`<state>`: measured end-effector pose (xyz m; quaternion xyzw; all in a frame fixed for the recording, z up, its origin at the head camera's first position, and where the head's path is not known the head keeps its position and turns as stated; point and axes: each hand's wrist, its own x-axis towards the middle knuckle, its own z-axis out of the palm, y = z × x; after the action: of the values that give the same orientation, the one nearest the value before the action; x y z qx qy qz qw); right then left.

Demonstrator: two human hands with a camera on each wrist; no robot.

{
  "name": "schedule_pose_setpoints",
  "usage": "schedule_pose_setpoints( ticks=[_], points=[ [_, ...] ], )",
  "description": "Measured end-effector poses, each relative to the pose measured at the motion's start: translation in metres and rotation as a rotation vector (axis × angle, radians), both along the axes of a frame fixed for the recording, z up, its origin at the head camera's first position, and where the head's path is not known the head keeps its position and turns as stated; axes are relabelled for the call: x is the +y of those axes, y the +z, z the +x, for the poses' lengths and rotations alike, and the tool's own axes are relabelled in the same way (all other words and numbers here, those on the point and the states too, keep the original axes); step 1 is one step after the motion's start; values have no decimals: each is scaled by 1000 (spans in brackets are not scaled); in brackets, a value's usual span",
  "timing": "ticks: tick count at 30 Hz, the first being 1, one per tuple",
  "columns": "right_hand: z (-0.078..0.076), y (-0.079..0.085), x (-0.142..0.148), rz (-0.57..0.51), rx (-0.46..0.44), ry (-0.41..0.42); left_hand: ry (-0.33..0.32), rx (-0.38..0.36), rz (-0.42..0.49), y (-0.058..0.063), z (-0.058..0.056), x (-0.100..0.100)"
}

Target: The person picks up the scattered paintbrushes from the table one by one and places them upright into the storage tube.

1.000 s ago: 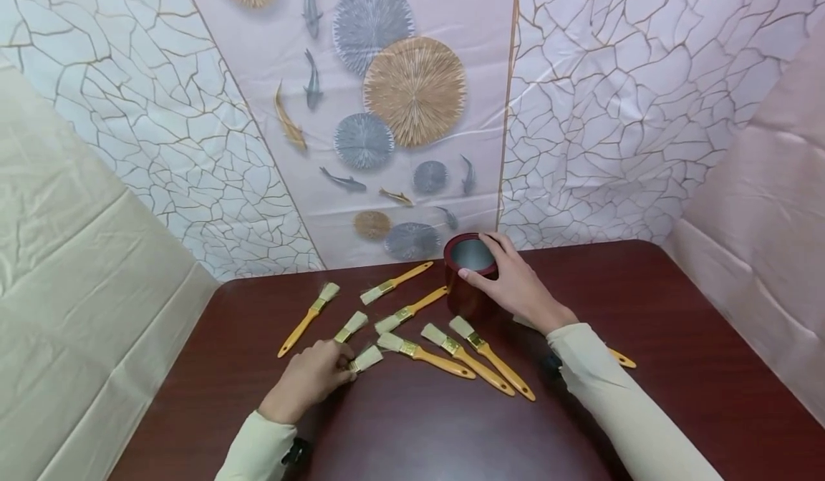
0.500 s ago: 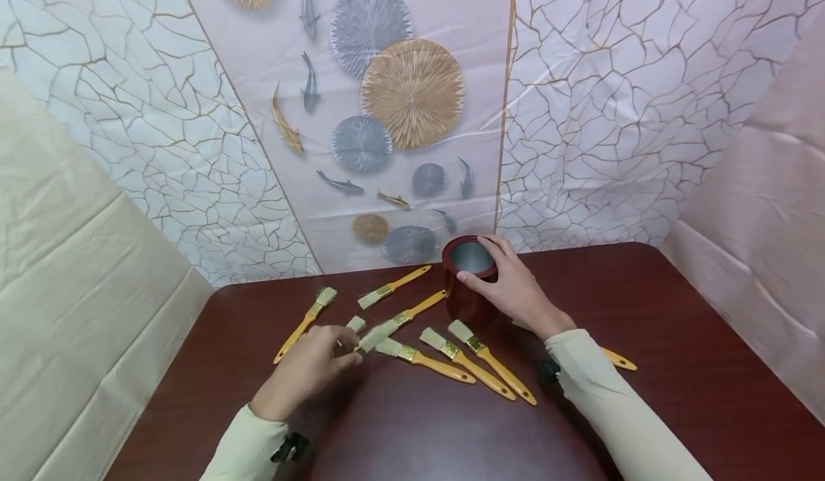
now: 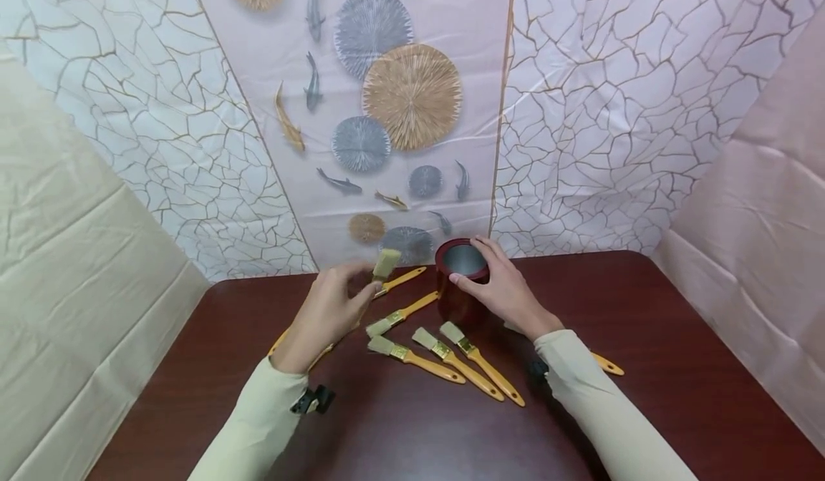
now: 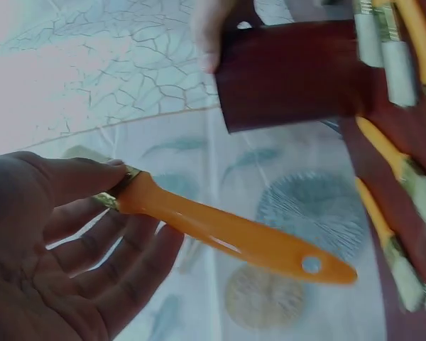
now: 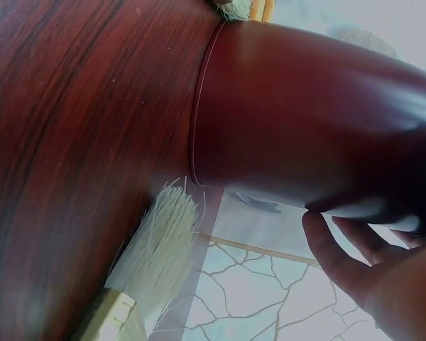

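Observation:
My left hand [image 3: 325, 316] is raised over the left part of the table and pinches a paintbrush [image 4: 234, 231] at its metal ferrule, thumb against fingers. In the head view its pale bristles [image 3: 387, 263] point up; in the left wrist view the orange handle sticks out past the fingers. My right hand [image 3: 509, 291] grips the dark red cylindrical pot [image 3: 456, 300] near its rim, thumb on the near side. The pot stands upright on the table, and its grey inside shows no brush. One paintbrush [image 5: 156, 256] lies close to the pot's base in the right wrist view.
Several paintbrushes lie on the dark table [image 3: 399, 438] in front of the pot, among them one paintbrush [image 3: 415, 359]. Another paintbrush [image 3: 608, 363] is partly under my right forearm. Left of centre, yellow handles [image 3: 320, 356] are mostly hidden by my left hand. Patterned cloth [image 3: 412, 180] hangs behind.
My left hand has lifted a paintbrush off the table, raising it and turning its bristles upward. My right hand stays on the pot.

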<state>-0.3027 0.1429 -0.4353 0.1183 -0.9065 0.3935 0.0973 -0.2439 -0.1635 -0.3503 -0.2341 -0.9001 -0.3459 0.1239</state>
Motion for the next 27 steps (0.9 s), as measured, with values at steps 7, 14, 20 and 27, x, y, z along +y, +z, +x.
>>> schedule_pose_setpoints(
  ticks=[7,14,20,27],
  points=[
    [-6,1,3,-5,19,10,-81,22,121,38,-33,37],
    [-5,-1,2,-14,18,6,-111,44,228,70,-51,61],
    [-4,0,1,-8,9,15,-116,18,224,83,-64,80],
    [-6,-1,-5,-8,-9,27,-98,-77,145,71,-87,96]
  ],
)
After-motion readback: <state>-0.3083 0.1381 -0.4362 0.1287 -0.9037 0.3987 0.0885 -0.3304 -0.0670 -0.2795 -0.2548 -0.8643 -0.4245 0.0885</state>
